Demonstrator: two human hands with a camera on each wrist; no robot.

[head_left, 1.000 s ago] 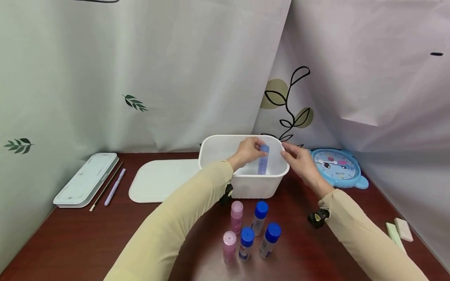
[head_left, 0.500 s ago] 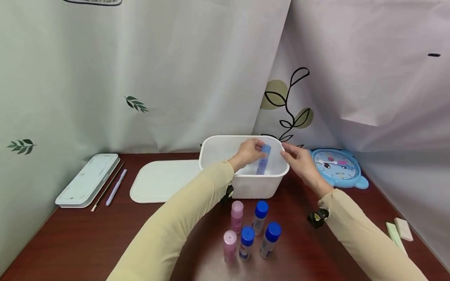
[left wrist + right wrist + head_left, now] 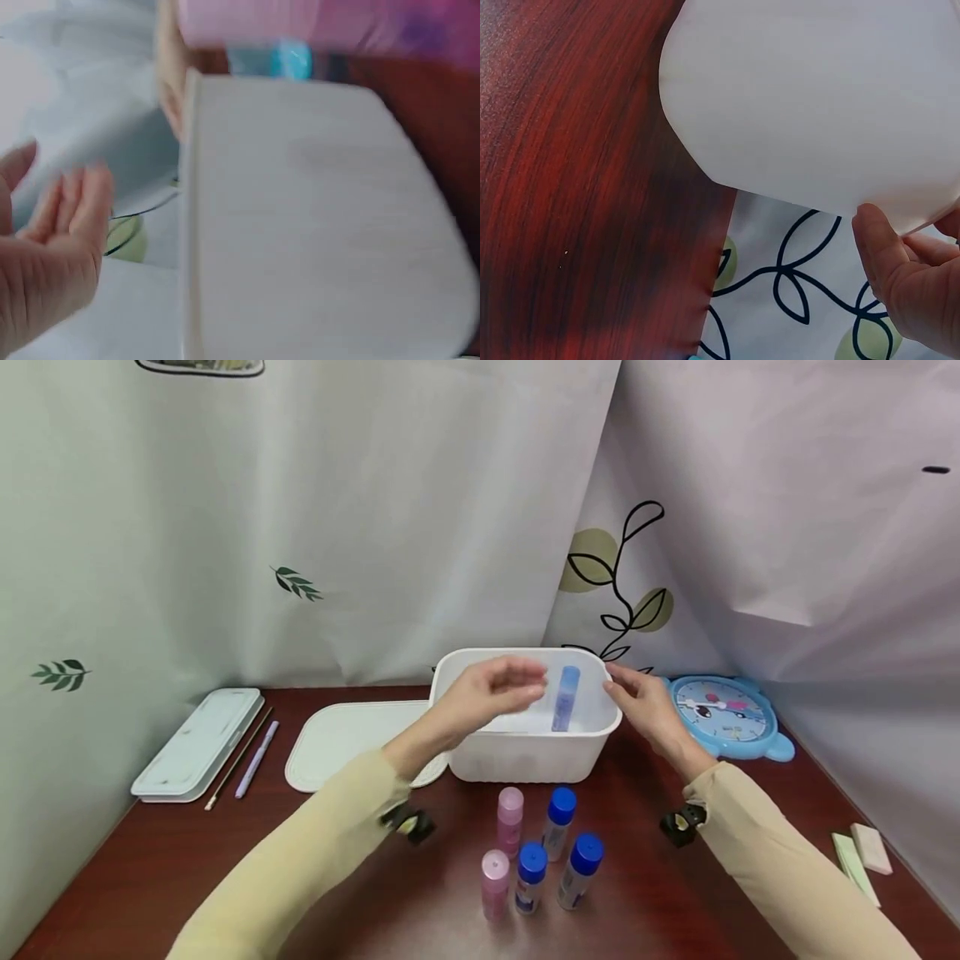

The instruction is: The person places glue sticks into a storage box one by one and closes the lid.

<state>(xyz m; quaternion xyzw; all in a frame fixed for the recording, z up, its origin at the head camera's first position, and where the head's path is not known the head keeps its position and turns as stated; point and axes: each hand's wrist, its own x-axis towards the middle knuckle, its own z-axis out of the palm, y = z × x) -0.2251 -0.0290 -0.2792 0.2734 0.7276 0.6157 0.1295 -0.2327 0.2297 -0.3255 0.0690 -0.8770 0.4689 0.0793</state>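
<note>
A white plastic bin point(image 3: 525, 762) stands at the back of the table. Inside it, toward the right end, a light blue glue stick point(image 3: 565, 700) stands slightly tilted. My left hand point(image 3: 491, 692) hovers over the bin's left part with fingers extended and nothing in them, apart from the glue stick. In the left wrist view that hand point(image 3: 64, 259) is blurred beside the bin's wall point(image 3: 300, 210). My right hand point(image 3: 648, 714) holds the bin's right rim; the right wrist view shows its thumb point(image 3: 877, 240) against the outer wall.
Two pink glue sticks point(image 3: 510, 827) and several blue-capped ones point(image 3: 529, 878) stand in front of the bin. A white lid point(image 3: 330, 743), a pen point(image 3: 257, 760), a brush point(image 3: 238, 760) and a pencil case point(image 3: 198, 743) lie left. Right are a blue clock point(image 3: 727, 718) and erasers point(image 3: 872, 848).
My left hand has let go of the light blue glue stick and moved left, its fingers opening out. The right hand keeps its place on the rim.
</note>
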